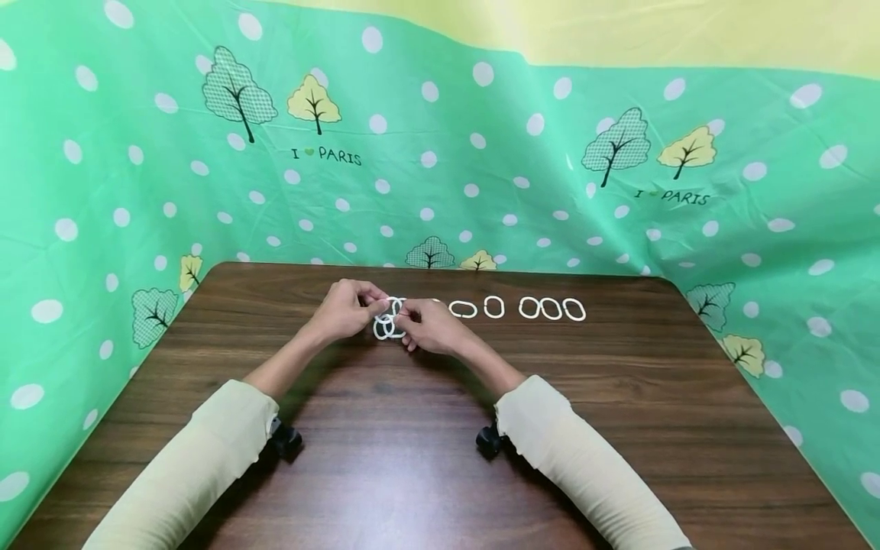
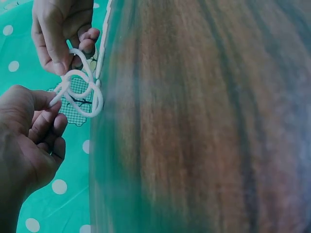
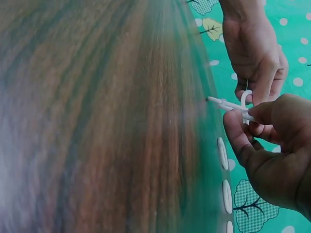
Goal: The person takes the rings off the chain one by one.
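Between the two hands are several white oval chain links, joined in a small cluster (image 2: 75, 73) just above the table. My left hand (image 1: 349, 312) pinches a link on the cluster's left side between thumb and forefinger. From the other side, my right hand (image 1: 435, 328) pinches another link of the cluster with its thumb and fingertips. In the right wrist view a link (image 3: 223, 103) is seen nearly edge-on, sticking out from the right hand's fingertips. Fingers hide parts of the cluster, so I cannot tell exactly how its links interlock.
Right of the hands, a row of loose white links lies along the table's far side, including a sideways one (image 1: 464, 316) and an upright one (image 1: 486, 307). The right hand partly covers one link. Behind the brown wooden table (image 1: 412, 428) hangs a green dotted curtain (image 1: 440, 183).
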A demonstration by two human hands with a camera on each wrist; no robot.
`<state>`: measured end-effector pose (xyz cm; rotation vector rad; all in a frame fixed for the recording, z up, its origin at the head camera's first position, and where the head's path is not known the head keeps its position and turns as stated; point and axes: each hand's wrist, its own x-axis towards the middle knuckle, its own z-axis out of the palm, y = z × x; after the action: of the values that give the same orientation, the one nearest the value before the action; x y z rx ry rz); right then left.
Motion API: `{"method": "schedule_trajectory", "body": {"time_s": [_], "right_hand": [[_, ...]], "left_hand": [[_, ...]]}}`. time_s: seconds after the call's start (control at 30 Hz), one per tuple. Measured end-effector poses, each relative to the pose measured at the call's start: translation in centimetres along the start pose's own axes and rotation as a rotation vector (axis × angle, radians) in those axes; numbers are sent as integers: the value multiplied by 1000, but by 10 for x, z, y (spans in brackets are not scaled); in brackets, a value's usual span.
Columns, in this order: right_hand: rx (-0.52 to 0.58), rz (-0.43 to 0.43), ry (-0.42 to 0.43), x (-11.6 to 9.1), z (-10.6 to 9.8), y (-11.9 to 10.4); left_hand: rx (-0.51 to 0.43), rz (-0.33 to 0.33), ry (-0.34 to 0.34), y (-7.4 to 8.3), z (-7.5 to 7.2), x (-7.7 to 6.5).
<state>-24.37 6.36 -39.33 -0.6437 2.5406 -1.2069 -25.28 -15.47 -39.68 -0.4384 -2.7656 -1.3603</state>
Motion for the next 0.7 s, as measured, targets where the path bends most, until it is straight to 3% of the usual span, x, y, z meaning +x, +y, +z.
{"method": "schedule_trajectory", "body": {"time_s": [0.1, 0.3, 0.5, 0.7], "right_hand": [[18, 28, 0, 0, 2, -1], [31, 42, -30, -1, 7, -2], [2, 64, 55, 7, 7, 7], [117, 186, 74, 18, 17, 23]], "left_hand": [[5, 3, 1, -3, 2, 1], [-36, 11, 76, -1, -6, 6], [-25, 9, 107, -5, -15, 8], [-27, -18, 141, -17, -18, 2]]}}
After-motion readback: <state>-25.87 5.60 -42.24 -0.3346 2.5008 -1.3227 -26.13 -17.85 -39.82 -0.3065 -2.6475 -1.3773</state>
